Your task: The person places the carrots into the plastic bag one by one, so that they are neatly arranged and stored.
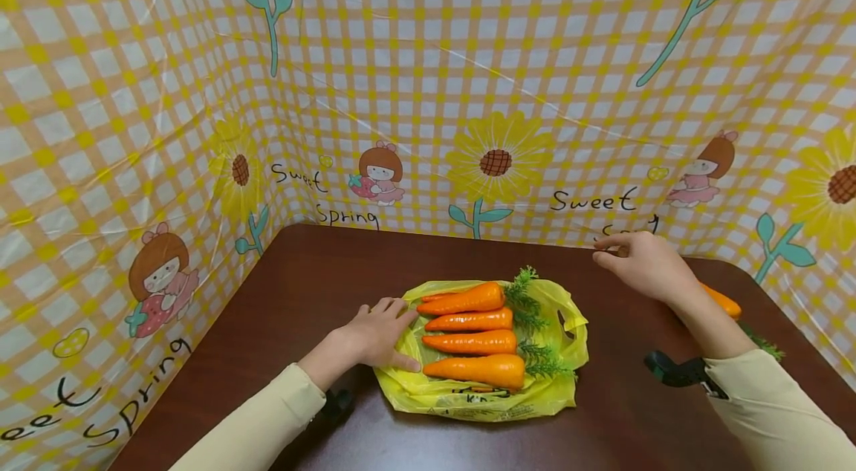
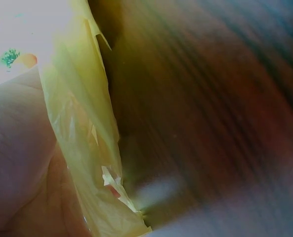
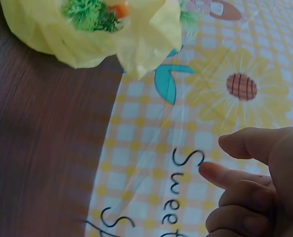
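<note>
A yellow plastic bag point(image 1: 435, 391) lies flat on the brown table point(image 1: 267, 322), with several orange carrots point(image 1: 471, 342) side by side on it, green tops pointing right. My left hand point(image 1: 377, 333) rests on the bag's left edge, fingers straight, touching the plastic by the carrot tips. In the left wrist view the palm point(image 2: 18, 163) lies against the bag point(image 2: 82, 128). My right hand point(image 1: 642, 263) hovers over the far right of the table near the back wall, fingers loosely curled, holding nothing. The right wrist view shows its fingers point(image 3: 255, 187) and the bag point(image 3: 87, 44) beyond.
One more carrot point(image 1: 724, 301) lies on the table behind my right forearm, its green top point(image 1: 762, 343) partly hidden. Checked yellow cloth walls point(image 1: 428, 85) close the table in at the back and both sides. Bare table lies in front of the bag.
</note>
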The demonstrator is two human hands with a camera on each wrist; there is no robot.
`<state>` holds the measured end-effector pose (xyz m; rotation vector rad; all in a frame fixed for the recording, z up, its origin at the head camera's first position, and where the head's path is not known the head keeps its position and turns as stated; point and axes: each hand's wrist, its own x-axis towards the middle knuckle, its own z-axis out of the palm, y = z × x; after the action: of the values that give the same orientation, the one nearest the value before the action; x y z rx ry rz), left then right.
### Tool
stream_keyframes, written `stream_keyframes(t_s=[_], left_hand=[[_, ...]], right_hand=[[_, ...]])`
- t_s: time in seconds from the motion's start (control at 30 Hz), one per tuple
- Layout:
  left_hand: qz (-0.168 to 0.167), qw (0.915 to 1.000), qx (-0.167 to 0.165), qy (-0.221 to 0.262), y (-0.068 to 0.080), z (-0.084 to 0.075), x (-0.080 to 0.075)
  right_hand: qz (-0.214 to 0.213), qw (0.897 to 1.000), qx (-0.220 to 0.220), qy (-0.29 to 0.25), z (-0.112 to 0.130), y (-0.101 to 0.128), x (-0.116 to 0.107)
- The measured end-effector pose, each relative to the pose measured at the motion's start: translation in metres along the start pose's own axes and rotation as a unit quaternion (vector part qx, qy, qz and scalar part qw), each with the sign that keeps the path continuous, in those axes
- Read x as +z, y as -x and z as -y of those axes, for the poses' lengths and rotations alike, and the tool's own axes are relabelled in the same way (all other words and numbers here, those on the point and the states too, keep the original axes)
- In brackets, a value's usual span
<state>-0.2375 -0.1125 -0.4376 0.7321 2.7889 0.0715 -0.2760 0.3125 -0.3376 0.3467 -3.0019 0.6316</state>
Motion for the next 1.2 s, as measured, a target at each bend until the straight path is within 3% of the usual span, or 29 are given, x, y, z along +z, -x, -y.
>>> stream_keyframes(t_s=[0.33, 0.83, 1.2], left_hand=[[-0.001, 1.0000, -0.002, 0.000, 0.001, -0.001, 0.003], [0.004, 1.0000, -0.005, 0.005, -0.001, 0.003, -0.001], [-0.001, 1.0000, 0.000, 0.000, -0.001, 0.002, 0.001]], right_hand=[[-0.015, 0.999, 0.040, -0.023, -0.033, -0.002, 0.001], [-0.036, 0.993, 0.108, 0.002, -0.072, 0.009, -0.002], [-0.022, 0.981, 0.193, 0.027, -0.097, 0.022, 0.001]])
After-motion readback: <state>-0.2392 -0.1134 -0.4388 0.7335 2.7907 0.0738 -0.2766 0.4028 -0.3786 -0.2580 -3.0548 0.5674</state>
